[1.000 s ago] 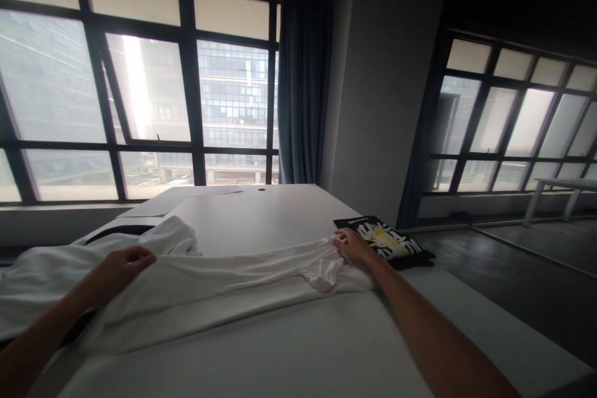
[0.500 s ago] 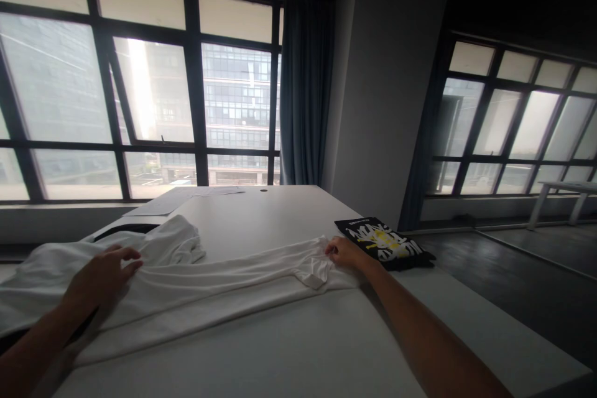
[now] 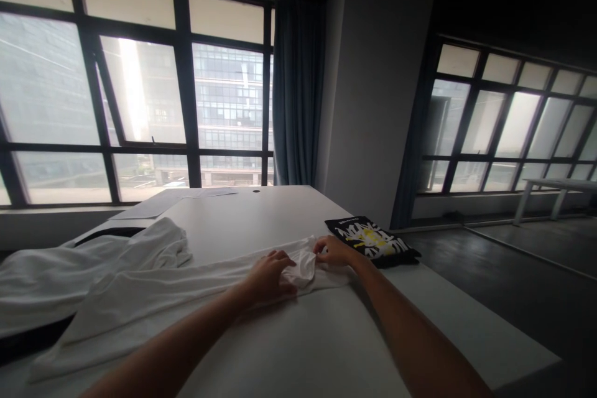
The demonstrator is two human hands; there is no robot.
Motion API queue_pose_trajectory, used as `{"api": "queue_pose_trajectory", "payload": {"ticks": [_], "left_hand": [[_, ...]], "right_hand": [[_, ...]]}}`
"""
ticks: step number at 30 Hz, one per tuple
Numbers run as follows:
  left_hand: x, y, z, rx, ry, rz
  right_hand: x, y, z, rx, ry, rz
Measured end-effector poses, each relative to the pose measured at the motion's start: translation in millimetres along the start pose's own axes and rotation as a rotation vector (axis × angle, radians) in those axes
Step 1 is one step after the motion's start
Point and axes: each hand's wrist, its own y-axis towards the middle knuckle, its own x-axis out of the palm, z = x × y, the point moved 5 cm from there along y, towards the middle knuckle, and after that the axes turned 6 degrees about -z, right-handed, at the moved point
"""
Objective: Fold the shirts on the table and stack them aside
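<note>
I'm noting right hand (image 3: 334, 252) pinching one white garment (image 3: 130, 300), left hand (image 3: 267, 277) resting splayed. One table (image 3: 242, 227) is lying beneath, one column (image 3: 382, 74) beyond.

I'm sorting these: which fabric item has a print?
The folded black item with white and yellow markings, beyond the right end of the white cloth, which looks plain.

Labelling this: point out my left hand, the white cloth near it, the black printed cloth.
Left hand (image 3: 267, 277): head view, its back.
White cloth (image 3: 186, 285): head view, middle stretch.
Black cloth (image 3: 370, 239): head view, printed face.
</note>
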Motion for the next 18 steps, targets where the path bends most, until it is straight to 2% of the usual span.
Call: {"api": "queue_pose_trajectory", "payload": {"ticks": [4,6,11,14,18], "left_hand": [[11.6,20,-7,0.091,-0.097,0.079],[8.1,24,-16,0.064,-0.141,0.156],[-8.3,26,-33,-0.024,-0.220,0.283],[-14.0,24,-38,-0.042,-0.275,0.328],[-12.1,22,-42,-0.047,-0.342,0.347]], "right_hand": [[-6,-1,12,0.065,-0.018,0.061],[-6,0,15,0.086,-0.045,0.092],[-4,3,10,0.048,-0.064,0.265],[4,6,4,0.023,-0.048,0.249],[15,9,0,0.029,0.070,0.122]]}}
